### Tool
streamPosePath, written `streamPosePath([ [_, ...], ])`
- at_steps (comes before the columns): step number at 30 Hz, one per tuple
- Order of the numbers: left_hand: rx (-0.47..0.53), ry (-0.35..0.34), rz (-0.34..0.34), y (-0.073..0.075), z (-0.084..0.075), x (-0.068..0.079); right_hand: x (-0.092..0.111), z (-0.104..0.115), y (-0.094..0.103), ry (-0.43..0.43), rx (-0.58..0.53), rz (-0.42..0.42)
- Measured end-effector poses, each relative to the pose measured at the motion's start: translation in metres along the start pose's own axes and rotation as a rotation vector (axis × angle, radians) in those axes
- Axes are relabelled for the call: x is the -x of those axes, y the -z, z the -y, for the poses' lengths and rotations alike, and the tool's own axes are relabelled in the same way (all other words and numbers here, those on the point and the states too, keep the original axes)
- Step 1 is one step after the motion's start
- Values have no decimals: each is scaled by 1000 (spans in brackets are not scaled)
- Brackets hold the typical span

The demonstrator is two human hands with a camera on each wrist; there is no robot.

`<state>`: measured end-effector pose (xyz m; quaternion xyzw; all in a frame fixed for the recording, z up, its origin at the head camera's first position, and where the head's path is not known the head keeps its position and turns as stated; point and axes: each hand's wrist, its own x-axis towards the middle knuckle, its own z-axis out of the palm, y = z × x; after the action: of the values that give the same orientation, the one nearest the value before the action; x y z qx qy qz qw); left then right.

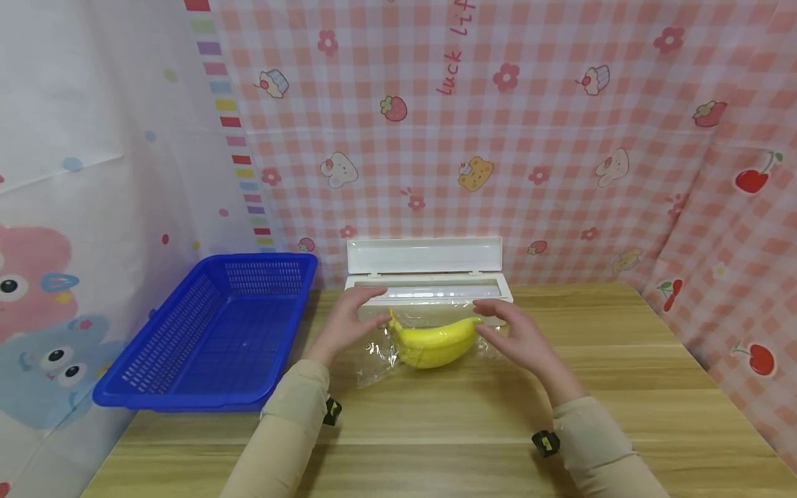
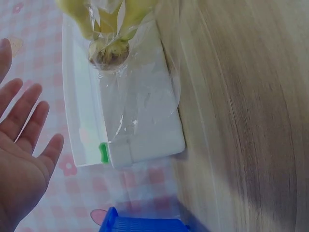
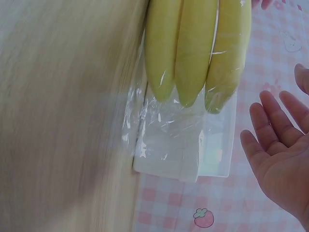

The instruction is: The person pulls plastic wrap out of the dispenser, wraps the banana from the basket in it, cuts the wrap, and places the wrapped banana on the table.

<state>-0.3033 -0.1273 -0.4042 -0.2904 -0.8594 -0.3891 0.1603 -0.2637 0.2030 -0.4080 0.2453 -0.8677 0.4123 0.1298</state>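
A bunch of yellow bananas (image 1: 436, 346) lies wrapped in clear plastic film (image 1: 376, 363) in the middle of the table. Behind it stands a white cling film box (image 1: 425, 256) with its lid raised; a small green piece shows at one end in the left wrist view. To the left of the bunch, near the stem, is my left hand (image 1: 345, 324), fingers apart and holding nothing. My right hand (image 1: 521, 339) hovers by the banana tips, its fingers extended and the palm bare in the right wrist view. Loose film sticks out past both ends of the bunch.
A blue plastic basket (image 1: 289, 325) with mesh sides sits on the left of the wooden table (image 1: 448, 443). Checked pink cloth (image 1: 429, 152) hangs behind the table and along its right side; a white patterned cloth hangs on the left.
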Motion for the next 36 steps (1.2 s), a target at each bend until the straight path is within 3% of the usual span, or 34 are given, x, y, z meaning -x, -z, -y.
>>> streamPosePath([
  [5,30,69,-89,4,0,-1,0,6,-2,13,-27,-16],
  [9,-20,100,-156,8,2,-1,-2,7,-9,16,-49,-42],
  [15,-182,43,-271,10,13,-2,-6,12,-22,59,-78,-73],
  [18,-217,37,-298,8,19,-3,-8,16,-28,85,-87,-81],
  [29,-316,161,-212,4,38,-2,-11,28,-47,109,-65,-56],
  [36,-383,187,-145,2,48,0,-13,34,-55,116,-70,-44],
])
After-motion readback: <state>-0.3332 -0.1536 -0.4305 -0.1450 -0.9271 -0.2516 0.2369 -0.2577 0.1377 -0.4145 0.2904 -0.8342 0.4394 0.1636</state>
